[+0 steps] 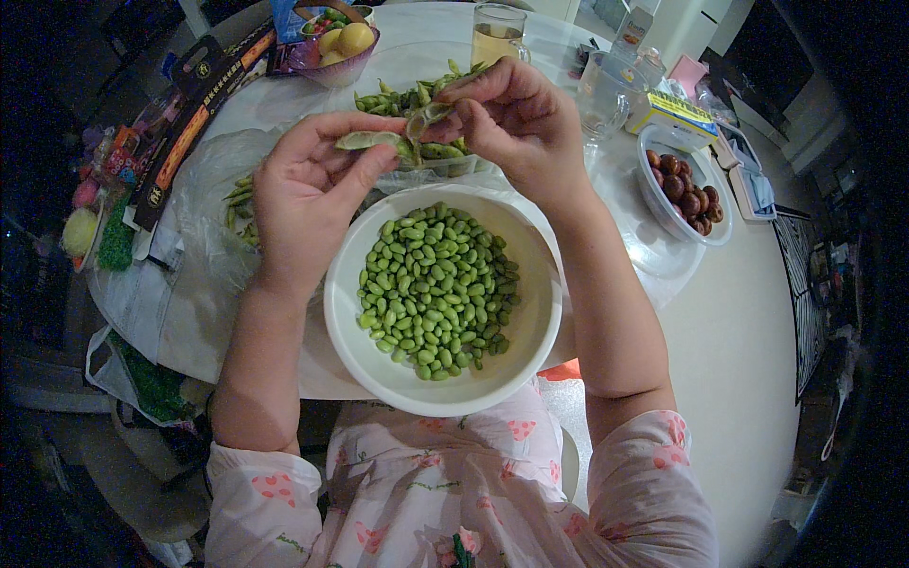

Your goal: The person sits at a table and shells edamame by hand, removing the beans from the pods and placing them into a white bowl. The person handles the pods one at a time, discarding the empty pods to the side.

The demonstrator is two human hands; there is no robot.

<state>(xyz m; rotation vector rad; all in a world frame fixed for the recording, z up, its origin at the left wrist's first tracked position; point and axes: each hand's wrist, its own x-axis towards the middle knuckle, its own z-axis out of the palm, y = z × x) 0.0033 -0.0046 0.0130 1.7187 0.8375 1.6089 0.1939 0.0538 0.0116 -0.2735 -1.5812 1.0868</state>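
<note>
Between both hands, above the far rim of a white bowl, a split soybean pod [380, 142] is held. My left hand [312, 181] pinches one part of it between thumb and fingers, its pale inner side showing. My right hand [522, 124] grips the other part, a translucent husk [428, 117], with thumb and forefinger. Many shelled green soybeans [433, 284] fill the middle of the white bowl [540, 334], which sits at the near table edge. Behind the hands, unshelled pods [383, 101] lie in a clear plastic container [458, 167], partly hidden by the fingers.
More pods [243, 206] lie on a clear plastic bag [206, 184] at the left. A glass mug of pale drink [497, 46] and an upturned-looking glass mug [603, 92] stand behind. At right is a tub of brown-red fruit [685, 188]; far left, a fruit bowl [341, 67].
</note>
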